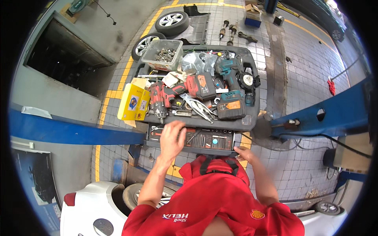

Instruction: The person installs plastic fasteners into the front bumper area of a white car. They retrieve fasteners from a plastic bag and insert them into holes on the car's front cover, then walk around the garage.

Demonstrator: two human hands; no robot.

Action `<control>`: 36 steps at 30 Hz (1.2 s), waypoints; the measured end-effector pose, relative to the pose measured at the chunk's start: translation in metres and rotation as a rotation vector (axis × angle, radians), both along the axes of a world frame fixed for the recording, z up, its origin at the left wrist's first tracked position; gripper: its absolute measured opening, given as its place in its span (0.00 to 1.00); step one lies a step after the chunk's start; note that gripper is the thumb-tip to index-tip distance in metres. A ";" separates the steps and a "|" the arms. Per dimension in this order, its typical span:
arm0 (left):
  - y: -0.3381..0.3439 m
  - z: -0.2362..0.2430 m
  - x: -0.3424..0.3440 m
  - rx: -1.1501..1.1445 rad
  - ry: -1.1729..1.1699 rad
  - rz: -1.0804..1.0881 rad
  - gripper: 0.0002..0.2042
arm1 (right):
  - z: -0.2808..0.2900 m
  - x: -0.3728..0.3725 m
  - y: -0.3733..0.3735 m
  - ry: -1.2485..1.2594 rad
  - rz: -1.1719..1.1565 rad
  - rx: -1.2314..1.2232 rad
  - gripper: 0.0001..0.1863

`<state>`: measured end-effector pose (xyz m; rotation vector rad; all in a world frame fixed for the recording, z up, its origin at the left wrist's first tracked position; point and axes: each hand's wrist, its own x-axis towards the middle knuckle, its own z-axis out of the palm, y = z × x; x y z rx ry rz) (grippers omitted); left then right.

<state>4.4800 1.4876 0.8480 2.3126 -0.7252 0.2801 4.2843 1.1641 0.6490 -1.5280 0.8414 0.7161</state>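
A tool cart (252, 67) stands before me with a shallow drawer (189, 149) pulled out toward my body. In the drawer lie a fitted set of sockets, bits and hand tools (204, 139). My left hand (172, 137) is over the drawer's left part, just in front of the cart top, thumb apart from its curved fingers, with nothing visible in it. At the drawer's front right corner, my right hand (245, 153) holds the edge, thumb on top; its other fingers are partly hidden. Near the left hand, a red impact wrench (157, 100) lies on the cart top.
On the cart sit a teal cordless drill (231, 80), locking pliers (199, 106), a plastic tub of fasteners (177, 59) and a yellow box (134, 103). Wheels (172, 23) lie behind. Blue lift arms (78, 128) flank the cart; a white car (92, 208) stands near my left side.
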 end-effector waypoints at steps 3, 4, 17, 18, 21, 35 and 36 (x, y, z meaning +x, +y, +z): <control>-0.025 0.032 0.045 -0.014 -0.163 -0.019 0.09 | -0.008 -0.009 -0.034 -0.043 -0.086 -0.021 0.31; -0.033 0.038 0.060 0.008 -0.121 -0.021 0.10 | -0.010 -0.013 -0.041 -0.002 -0.130 -0.046 0.28; -0.200 0.005 0.287 0.619 0.193 0.077 0.57 | 0.015 -0.033 -0.025 -0.108 -0.452 -0.052 0.22; -0.207 0.002 0.295 0.663 0.273 0.083 0.57 | 0.015 -0.037 -0.020 -0.074 -0.469 -0.063 0.23; -0.214 -0.009 0.316 0.714 0.386 0.017 0.41 | 0.013 -0.048 -0.002 -0.075 -0.602 -0.050 0.18; -0.162 0.118 0.291 -0.136 0.487 -0.350 0.12 | 0.054 -0.037 0.022 -0.209 -0.794 -0.203 0.21; -0.166 0.133 0.279 -0.163 0.515 -0.390 0.13 | 0.063 -0.034 0.022 -0.227 -0.820 -0.211 0.21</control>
